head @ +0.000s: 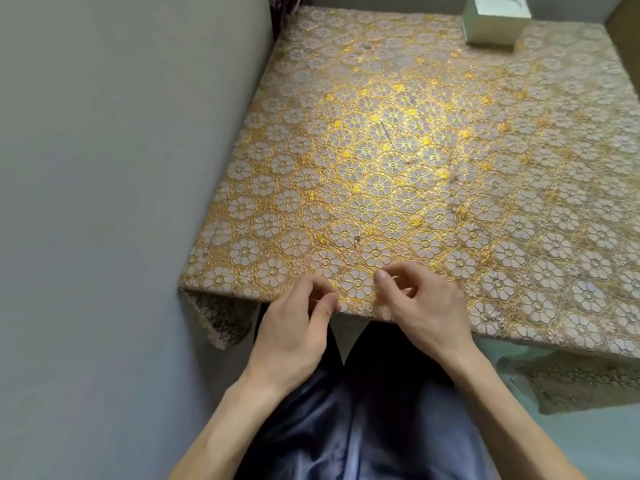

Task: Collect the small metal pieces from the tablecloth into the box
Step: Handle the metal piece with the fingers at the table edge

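Both hands hover at the near edge of the tablecloth (381, 161) with fingers loosely curled: the left hand (294, 327) has thumb and forefinger pinched close together, the right hand (420, 308) has its fingertips drawn in toward the thumb, and whether either one grips a metal piece cannot be told, since nothing shows between the fingers. Taking that near edge as the landmark, one small dark metal piece (356, 240) lies just beyond it, slightly ahead of the gap between the hands and about equally near to both; it looks slim, its long axis running roughly away from the edge, though it is too small to be sure. Other specks further along the edge to the right may be more pieces. The box (495, 24) stands at the far right corner, well apart from the edge, so any pickup likely calls for a long reach.
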The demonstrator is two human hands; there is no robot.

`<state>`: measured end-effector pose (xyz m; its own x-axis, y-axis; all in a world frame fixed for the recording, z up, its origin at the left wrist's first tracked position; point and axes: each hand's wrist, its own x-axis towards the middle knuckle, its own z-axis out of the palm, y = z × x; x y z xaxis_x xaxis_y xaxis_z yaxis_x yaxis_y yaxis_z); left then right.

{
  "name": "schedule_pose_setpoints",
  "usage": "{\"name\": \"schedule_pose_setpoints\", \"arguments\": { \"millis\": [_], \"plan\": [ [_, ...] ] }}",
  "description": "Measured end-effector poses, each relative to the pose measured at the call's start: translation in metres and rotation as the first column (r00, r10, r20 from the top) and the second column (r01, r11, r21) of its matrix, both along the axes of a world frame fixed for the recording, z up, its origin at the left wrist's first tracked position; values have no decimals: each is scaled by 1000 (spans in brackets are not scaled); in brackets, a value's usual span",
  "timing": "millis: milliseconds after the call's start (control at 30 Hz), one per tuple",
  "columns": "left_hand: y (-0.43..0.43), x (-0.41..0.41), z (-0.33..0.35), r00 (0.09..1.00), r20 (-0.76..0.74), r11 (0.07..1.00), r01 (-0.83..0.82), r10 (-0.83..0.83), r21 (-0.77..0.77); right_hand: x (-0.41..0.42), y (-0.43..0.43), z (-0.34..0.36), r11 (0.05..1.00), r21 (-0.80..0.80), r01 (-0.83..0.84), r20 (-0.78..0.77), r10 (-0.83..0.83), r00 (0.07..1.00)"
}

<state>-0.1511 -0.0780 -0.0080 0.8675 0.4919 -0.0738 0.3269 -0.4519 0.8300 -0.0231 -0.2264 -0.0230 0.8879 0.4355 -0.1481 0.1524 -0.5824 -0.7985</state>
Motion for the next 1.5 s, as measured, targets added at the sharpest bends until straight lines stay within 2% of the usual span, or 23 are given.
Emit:
{"name": "schedule_pose_setpoints", "arguments": {
  "millis": [100, 167, 433, 533, 633, 700, 833, 967, 1100, 1167, 1300, 1400, 1500],
  "plan": [
    [-8, -6, 7, 998, 10, 997, 59, -59, -53, -6, 7, 7, 995, 98, 3, -399, 36, 916],
    [-11, -10, 8, 996, 6, 993, 94, -94, -72, -9, 11, 7, 981, 181, 67, -512, 35, 858],
    [-8, -21, 4, 968, -76, 968, 231, -239, -100, -10, 20, 3, 960, 239, 145, -617, 35, 786],
    [0, -19, 2, 976, -125, 984, 177, -179, -27, -11, 16, 3, 949, 276, 152, -628, 58, 776],
    [12, -4, 2, 996, -61, 995, 69, -65, 70, -12, 16, 5, 949, 270, 162, -627, 46, 778],
    [20, 11, 3, 999, -14, 988, 52, -51, 148, -12, 14, 6, 946, 281, 159, -630, 57, 775],
    [31, 44, -5, 976, -56, 918, 218, -211, 331, -13, 10, 8, 938, 303, 169, -645, 71, 761],
    [36, 63, -17, 909, -135, 788, 411, -395, 458, -11, 6, 6, 925, 327, 196, -666, 77, 742],
    [42, 64, -24, 909, -42, 774, 377, -415, 509, -11, 3, 5, 909, 354, 222, -665, 77, 743],
    [43, 58, -23, 913, -28, 803, 372, -407, 465, -9, 2, 8, 914, 345, 215, -643, 64, 763],
    [49, 44, -7, 921, -67, 843, 380, -385, 381, 10, -1, 27, 950, 310, 43, -493, 122, 862],
    [49, 36, 21, 930, -66, 914, 369, -363, 167, 33, 4, 47, 964, 248, -98, -319, 177, 931],
    [44, 35, 48, 944, -40, 941, 323, -328, -102, 57, 17, 63, 964, 190, -186, -108, 209, 972]
  ]
}}
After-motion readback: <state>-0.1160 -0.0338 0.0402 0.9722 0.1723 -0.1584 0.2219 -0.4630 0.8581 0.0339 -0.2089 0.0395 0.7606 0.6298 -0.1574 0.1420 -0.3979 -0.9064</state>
